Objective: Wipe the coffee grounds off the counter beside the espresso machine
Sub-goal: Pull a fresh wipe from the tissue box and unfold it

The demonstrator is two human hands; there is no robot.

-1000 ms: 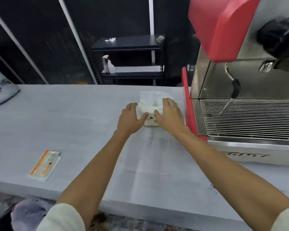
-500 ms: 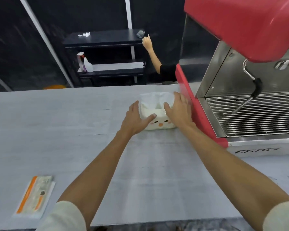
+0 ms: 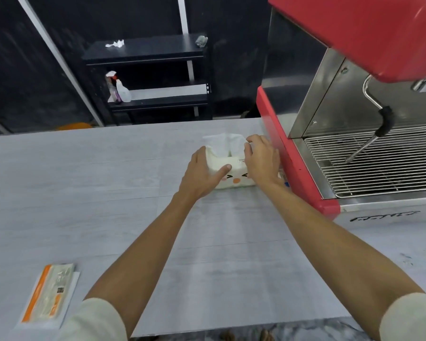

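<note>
The left hand (image 3: pixel 199 175) gripped the tissue pack (image 3: pixel 228 172) beside the espresso machine (image 3: pixel 330 119); the right hand (image 3: pixel 262 159) pinched its top. A hard tug could tear the tissue. Grounds (image 3: pixel 418 254) sat far right on the counter (image 3: pixel 84 193).

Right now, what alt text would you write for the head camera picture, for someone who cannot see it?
A person's left hand and right hand hold a white tissue pack on a grey counter, beside a red espresso machine. An orange-striped packet lies near the counter's front left edge.
</note>
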